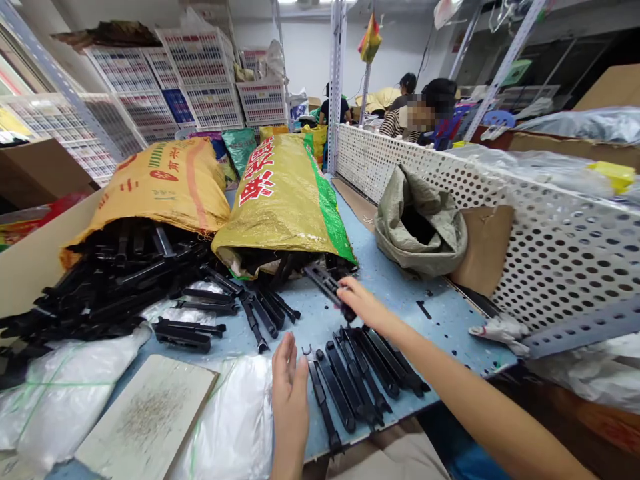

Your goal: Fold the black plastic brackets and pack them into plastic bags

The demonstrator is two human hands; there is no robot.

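Note:
My right hand reaches forward over the blue table and is closed on a long black plastic part at the mouth of a yellow-green woven sack. My left hand rests near the table's front edge, fingers straight and together, holding nothing, just left of a row of several black plastic parts laid side by side. More black parts spill in a heap from an orange-yellow sack at the left.
A grey-green sack stands open against a white perforated panel on the right. Clear plastic bags and a flat board lie front left. White crates are stacked at the back; people sit beyond the panel.

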